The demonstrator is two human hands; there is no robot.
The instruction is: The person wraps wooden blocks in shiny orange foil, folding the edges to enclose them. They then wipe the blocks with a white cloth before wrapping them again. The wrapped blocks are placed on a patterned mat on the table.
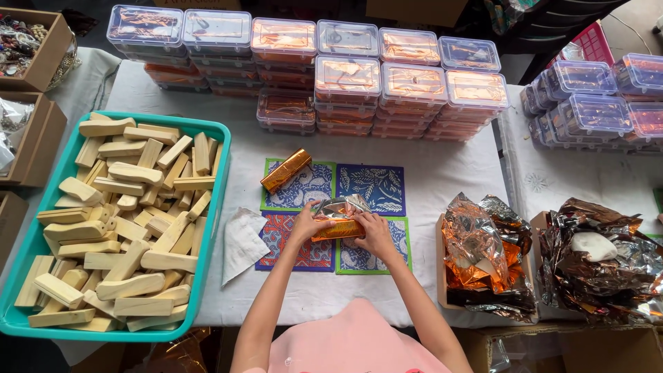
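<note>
Foil-wrapped block (338, 224) sits mid-bench on patterned mats (376, 188), left hand (304, 224) and right hand (376, 235) both closed on it, pinching loose foil. Risk, as I judge it: thin foil tears or springs open if the grip slackens. Left, near: white paper sheet (242, 242), teal tray (217, 200) of wooden blocks. Right: crumpled foil piles (483, 249). Just beyond: finished gold bar (285, 170). Far: stacked clear plastic boxes (349, 76). Nothing blocks the hands.

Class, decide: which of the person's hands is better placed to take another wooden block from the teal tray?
Left. The left hand sits nearer the teal plastic tray of pale wooden blocks; the right hand, on the foil-wrapped piece, lies farther away.
</note>
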